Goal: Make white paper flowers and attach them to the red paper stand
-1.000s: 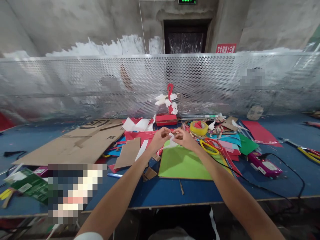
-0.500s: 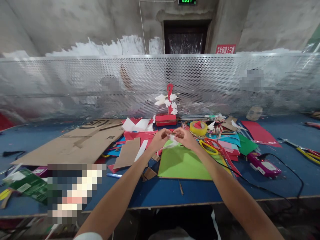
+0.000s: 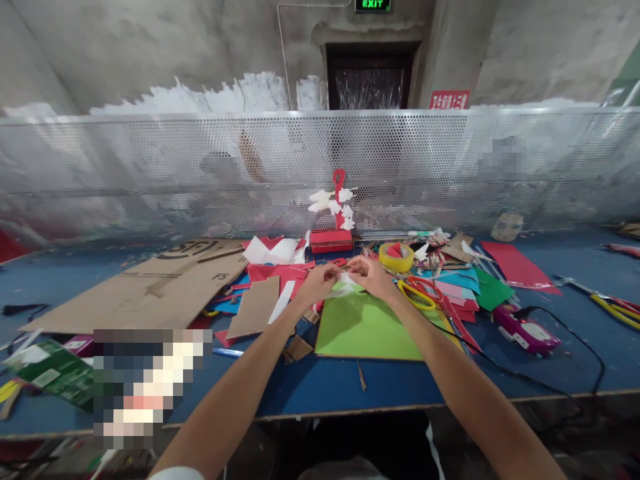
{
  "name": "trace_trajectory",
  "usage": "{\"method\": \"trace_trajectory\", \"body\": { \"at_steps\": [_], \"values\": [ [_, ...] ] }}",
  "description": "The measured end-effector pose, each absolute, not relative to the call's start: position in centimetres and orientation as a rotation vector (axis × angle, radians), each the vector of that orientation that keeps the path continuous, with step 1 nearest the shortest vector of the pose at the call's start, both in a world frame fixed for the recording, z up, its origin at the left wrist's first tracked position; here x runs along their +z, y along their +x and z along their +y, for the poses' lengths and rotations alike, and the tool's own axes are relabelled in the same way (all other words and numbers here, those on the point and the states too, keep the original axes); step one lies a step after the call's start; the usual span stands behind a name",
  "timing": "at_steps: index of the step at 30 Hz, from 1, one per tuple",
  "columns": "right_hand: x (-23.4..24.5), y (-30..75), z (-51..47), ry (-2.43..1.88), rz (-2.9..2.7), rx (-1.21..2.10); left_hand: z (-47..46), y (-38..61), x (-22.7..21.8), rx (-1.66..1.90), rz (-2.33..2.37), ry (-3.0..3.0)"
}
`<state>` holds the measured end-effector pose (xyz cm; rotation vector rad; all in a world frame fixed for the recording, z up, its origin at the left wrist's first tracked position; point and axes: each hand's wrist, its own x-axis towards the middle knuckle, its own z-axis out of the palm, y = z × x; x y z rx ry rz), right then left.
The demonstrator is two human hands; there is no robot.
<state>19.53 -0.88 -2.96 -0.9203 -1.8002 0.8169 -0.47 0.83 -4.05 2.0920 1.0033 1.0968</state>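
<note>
My left hand [image 3: 320, 281] and my right hand [image 3: 371, 275] meet over the far edge of a lime-green sheet [image 3: 373, 330]. Between them they pinch a thin white piece of paper [image 3: 344, 285], its lower part hanging above the sheet. Fingers of both hands are bent and closed on it; the fingertips are partly hidden. Behind the hands stands a red box [image 3: 331, 241] bearing a red hooked upright [image 3: 339, 179] with white paper flowers [image 3: 334, 205] on it. A roll of yellow tape [image 3: 396, 257] lies just beyond my right hand.
Yellow-handled scissors [image 3: 417, 295] lie by my right forearm. A purple device [image 3: 525, 331] with a black cable sits at right, near pliers [image 3: 607, 303]. Flat cardboard [image 3: 150, 287] covers the left side, with paper scraps [image 3: 277, 252] beside it. A perforated metal screen [image 3: 190, 173] borders the back.
The fingers of my left hand have shifted slightly around the white paper. Both hands stay in nearly the same place, and the view has moved a little.
</note>
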Motion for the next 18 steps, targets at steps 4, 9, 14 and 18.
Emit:
{"method": "trace_trajectory", "body": {
  "at_steps": [4,9,14,18],
  "values": [
    [-2.9,19.5,-1.1,-0.937,-1.841,0.780,0.6,-0.4,-4.0,1.095,0.964,2.096],
    [-2.9,19.5,-1.2,-0.960,-1.905,0.717,0.2,-0.3,-3.5,1.072,0.949,2.118],
    [-2.8,19.5,-1.2,-0.929,-1.925,0.664,-0.2,-0.3,-3.1,1.019,0.984,2.166],
    [-2.5,19.4,-1.7,-0.951,-2.001,0.558,0.0,-0.4,-3.3,0.992,0.943,2.140]
  ]
}}
